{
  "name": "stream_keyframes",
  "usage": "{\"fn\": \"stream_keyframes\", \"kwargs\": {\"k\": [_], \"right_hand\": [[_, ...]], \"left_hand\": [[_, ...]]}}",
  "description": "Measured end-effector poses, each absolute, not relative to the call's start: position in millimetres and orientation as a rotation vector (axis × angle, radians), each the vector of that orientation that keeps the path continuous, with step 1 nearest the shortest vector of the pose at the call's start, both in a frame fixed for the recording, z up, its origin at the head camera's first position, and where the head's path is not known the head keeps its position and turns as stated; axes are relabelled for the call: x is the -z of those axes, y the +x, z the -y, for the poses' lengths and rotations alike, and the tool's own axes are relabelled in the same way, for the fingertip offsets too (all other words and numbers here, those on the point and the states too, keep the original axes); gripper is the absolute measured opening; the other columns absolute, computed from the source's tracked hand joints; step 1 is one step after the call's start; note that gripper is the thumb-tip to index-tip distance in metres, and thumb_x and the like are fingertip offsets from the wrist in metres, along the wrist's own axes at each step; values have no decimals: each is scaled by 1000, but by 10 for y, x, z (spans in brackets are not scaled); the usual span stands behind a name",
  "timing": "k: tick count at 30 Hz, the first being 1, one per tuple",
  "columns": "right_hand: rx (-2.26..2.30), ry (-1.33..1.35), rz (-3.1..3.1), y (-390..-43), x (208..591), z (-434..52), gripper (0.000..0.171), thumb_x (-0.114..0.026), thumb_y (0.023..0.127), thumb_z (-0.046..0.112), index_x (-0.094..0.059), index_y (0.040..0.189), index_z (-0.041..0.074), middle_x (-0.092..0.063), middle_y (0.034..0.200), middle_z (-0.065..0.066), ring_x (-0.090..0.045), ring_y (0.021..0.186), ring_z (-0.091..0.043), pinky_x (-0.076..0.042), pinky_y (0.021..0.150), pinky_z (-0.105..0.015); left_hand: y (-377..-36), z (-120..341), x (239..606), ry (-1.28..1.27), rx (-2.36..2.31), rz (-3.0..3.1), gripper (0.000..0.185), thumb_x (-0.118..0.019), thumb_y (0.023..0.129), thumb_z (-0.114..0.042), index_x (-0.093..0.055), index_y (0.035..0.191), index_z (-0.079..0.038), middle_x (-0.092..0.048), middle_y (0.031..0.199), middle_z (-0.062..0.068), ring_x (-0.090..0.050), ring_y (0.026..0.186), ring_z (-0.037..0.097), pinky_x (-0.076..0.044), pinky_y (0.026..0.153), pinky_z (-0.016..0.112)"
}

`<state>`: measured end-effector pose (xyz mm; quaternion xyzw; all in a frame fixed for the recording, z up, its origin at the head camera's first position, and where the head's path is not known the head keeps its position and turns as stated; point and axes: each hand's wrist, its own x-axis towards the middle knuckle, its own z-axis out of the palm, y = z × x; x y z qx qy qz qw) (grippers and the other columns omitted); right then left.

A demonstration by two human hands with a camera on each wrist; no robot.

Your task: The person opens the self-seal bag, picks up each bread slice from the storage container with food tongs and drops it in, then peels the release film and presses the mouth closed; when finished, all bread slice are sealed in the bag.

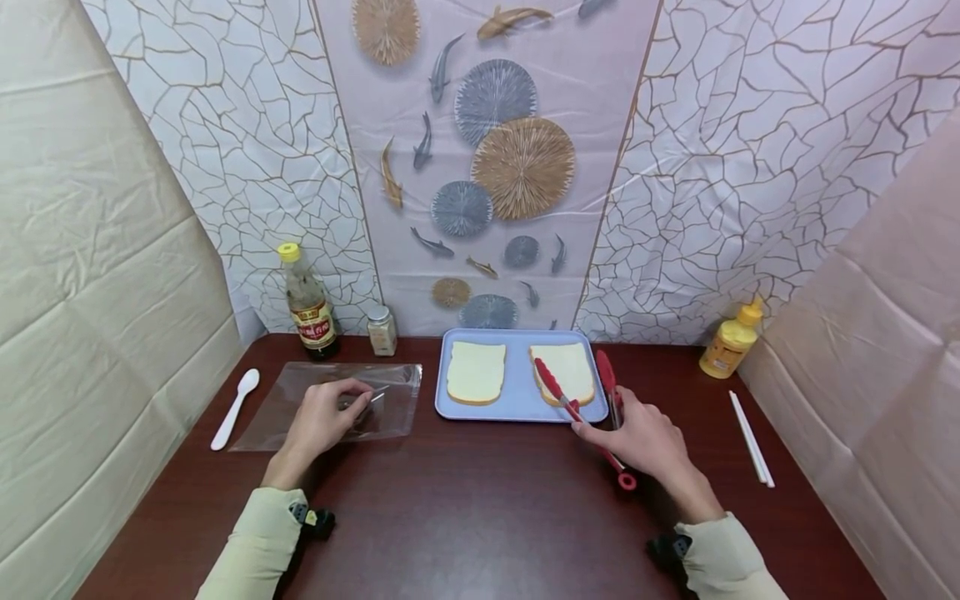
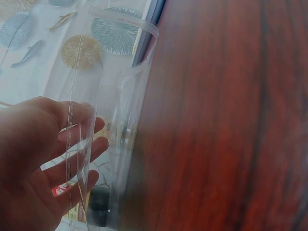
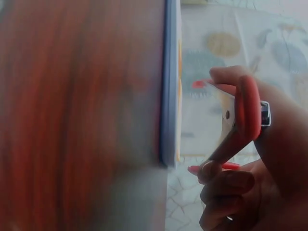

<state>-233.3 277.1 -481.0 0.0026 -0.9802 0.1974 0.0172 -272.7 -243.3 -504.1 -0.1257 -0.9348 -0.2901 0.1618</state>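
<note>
My right hand (image 1: pixel 637 437) grips red tongs (image 1: pixel 581 408) at the near right corner of a light blue tray (image 1: pixel 517 404). The tongs' arms are spread, one lying over the right slice of bread (image 1: pixel 566 371). A second slice (image 1: pixel 476 372) lies on the tray's left half. The right wrist view shows my fingers (image 3: pixel 226 185) curled round the red tongs (image 3: pixel 245 115) beside the tray's edge (image 3: pixel 169 96). My left hand (image 1: pixel 324 417) rests on a clear plastic bag (image 1: pixel 330 404) lying flat on the brown table, its fingers (image 2: pixel 77 144) inside or against the bag's (image 2: pixel 120 110) open mouth.
A white spoon (image 1: pixel 235 408) lies left of the bag. A dark sauce bottle (image 1: pixel 309 304) and a small spice jar (image 1: pixel 382 331) stand at the back. A yellow squeeze bottle (image 1: pixel 731 340) stands back right, with white chopsticks (image 1: pixel 752 437) near the right edge.
</note>
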Motion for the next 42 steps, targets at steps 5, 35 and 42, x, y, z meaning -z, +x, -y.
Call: {"fn": "stream_keyframes", "kwargs": {"k": [5, 35, 42], "right_hand": [[-613, -3, 3087, -2326, 4826, -2667, 129, -66, 76, 96, -44, 158, 0, -69, 136, -28, -71, 103, -33, -59, 75, -51], [-755, -64, 3085, -2267, 4838, -2604, 117, -71, 85, 84, -43, 158, -4, -59, 149, -32, -68, 109, -37, -61, 92, -58], [-770, -42, 3106, -2275, 4832, -2573, 107, -72, 93, 71, -41, 158, -9, -70, 114, -22, -65, 92, -28, -55, 72, -42]], "left_hand": [[-2736, 2439, 5045, -354, 838, 2671, 9, -78, 101, -22, -85, 107, -18, -83, 100, -1, -71, 85, 17, -58, 79, 41], [-2741, 2452, 5066, -347, 843, 2696, 9, -78, 102, -21, -85, 107, -20, -83, 101, 0, -64, 78, 13, -53, 74, 35], [-2742, 2465, 5065, -330, 854, 2702, 9, -77, 102, -21, -85, 107, -20, -83, 102, 1, -65, 80, 15, -54, 75, 36]]}}
